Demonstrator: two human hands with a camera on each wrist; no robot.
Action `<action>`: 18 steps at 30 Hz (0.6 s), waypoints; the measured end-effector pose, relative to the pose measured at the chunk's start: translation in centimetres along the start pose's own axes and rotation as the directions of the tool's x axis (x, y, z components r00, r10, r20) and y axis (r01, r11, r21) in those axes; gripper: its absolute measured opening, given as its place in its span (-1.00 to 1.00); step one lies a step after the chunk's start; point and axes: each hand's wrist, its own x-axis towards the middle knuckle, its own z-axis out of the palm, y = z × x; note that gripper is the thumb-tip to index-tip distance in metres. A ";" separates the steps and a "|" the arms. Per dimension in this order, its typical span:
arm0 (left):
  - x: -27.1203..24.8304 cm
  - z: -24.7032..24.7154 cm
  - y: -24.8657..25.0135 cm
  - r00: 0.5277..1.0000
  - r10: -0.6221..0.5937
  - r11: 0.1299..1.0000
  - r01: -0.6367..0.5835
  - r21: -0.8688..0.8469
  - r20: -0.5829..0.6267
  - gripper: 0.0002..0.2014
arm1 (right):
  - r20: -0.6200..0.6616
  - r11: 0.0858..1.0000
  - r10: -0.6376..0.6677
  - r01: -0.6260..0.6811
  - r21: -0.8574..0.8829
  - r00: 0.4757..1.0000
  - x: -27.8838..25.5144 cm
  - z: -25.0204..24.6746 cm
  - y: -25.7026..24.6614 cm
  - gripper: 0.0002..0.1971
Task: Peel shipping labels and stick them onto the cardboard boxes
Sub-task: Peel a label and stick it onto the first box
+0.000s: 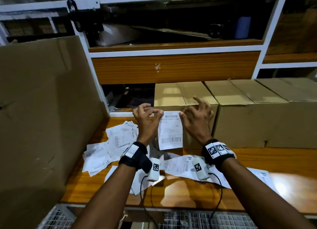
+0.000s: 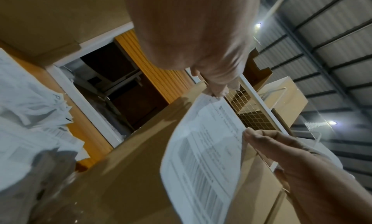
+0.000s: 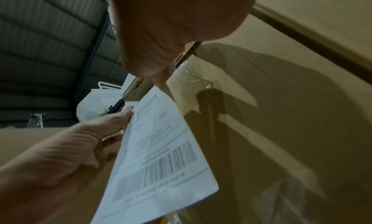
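Observation:
A white shipping label point(image 1: 170, 131) with a barcode near its lower edge hangs upright in front of the front face of a cardboard box point(image 1: 173, 95). My left hand point(image 1: 159, 112) pinches its top left corner, and my right hand point(image 1: 181, 113) pinches the top right corner. The label's top edge sits just below the box's top front edge. I cannot tell whether the label touches the box. In the left wrist view the label point(image 2: 201, 155) curves over the box point(image 2: 130, 171). The right wrist view shows the label point(image 3: 161, 148) beside the box wall point(image 3: 281, 100).
Several loose label sheets point(image 1: 109, 146) lie scattered on the wooden table point(image 1: 188, 191). A big cardboard sheet point(image 1: 42, 117) stands at the left. More cardboard boxes point(image 1: 257, 117) line the right. A shelf with a wood panel point(image 1: 171, 67) overhangs the boxes.

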 end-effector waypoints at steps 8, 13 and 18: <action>1.5 0.0 -1.9 0.989 0.135 0.990 -0.132 -0.055 0.056 -0.94 | 0.049 0.991 -0.097 0.101 -0.089 0.994 1.0 1.1 0.6 -0.75; 1.9 -0.1 -2.4 0.979 0.190 0.981 -0.187 -0.042 0.069 -0.95 | 0.014 0.991 -0.099 0.100 -0.090 0.995 0.9 1.5 0.4 -0.77; 1.8 0.0 -2.5 0.975 0.220 0.975 -0.218 -0.041 0.044 -0.95 | 0.009 0.992 -0.098 0.098 -0.075 0.995 0.8 1.7 0.5 -0.84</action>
